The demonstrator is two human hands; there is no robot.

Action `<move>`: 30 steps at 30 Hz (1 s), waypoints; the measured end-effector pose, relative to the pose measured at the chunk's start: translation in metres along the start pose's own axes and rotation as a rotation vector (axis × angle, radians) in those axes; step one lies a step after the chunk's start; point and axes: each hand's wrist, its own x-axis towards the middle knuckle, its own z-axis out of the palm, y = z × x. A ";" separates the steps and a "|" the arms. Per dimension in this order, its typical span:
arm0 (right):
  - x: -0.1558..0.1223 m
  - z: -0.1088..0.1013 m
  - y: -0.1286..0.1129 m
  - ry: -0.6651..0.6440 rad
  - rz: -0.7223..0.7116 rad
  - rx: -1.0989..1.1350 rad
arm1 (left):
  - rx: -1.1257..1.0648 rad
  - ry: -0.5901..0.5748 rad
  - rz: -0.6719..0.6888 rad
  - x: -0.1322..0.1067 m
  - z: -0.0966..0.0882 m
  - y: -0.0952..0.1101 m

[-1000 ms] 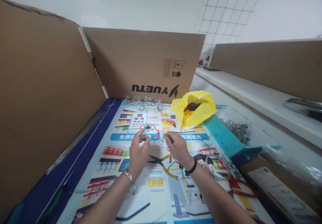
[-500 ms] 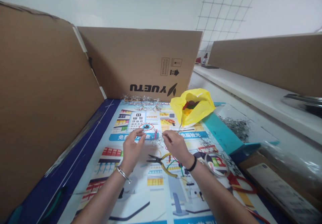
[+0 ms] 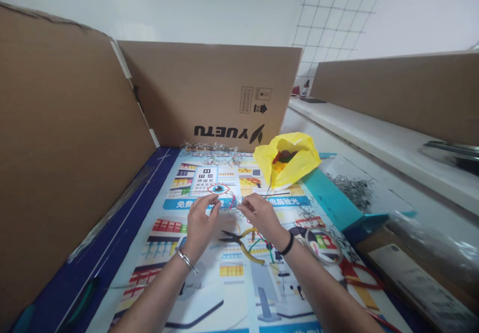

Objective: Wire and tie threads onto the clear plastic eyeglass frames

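Over the printed poster (image 3: 232,298), my left hand (image 3: 200,223) is raised with thumb and forefinger apart, and nothing shows between them. My right hand (image 3: 262,218) is pinched closed beside a small tangle of thin silvery wire (image 3: 235,212) with a pink-red piece (image 3: 232,202) in it. What the right fingertips hold is too fine to make out. Below and between the hands lie pliers (image 3: 247,254) with yellow handles and dark jaws spread. Red and green strands (image 3: 256,246) lie near them, partly under my right wrist.
A yellow bag (image 3: 299,168) stands open behind my right hand. To the right are a clear ring-shaped roll (image 3: 307,243), red-handled scissors (image 3: 364,285) and a teal box (image 3: 329,198). Wire scraps (image 3: 209,147) line the back cardboard wall (image 3: 168,83). Another cardboard wall (image 3: 67,148) rises at left.
My left hand has shifted slightly right and down. The right fingertips have moved a little left, toward the wire tangle. The pliers and bag stay in place.
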 end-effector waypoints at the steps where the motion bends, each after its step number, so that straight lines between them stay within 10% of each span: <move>1: 0.000 0.000 0.000 0.004 -0.013 -0.018 | 0.001 -0.001 0.002 0.000 0.000 0.000; 30: -0.004 0.002 -0.001 0.026 -0.169 -0.301 | 0.069 -0.030 0.373 -0.010 0.006 0.001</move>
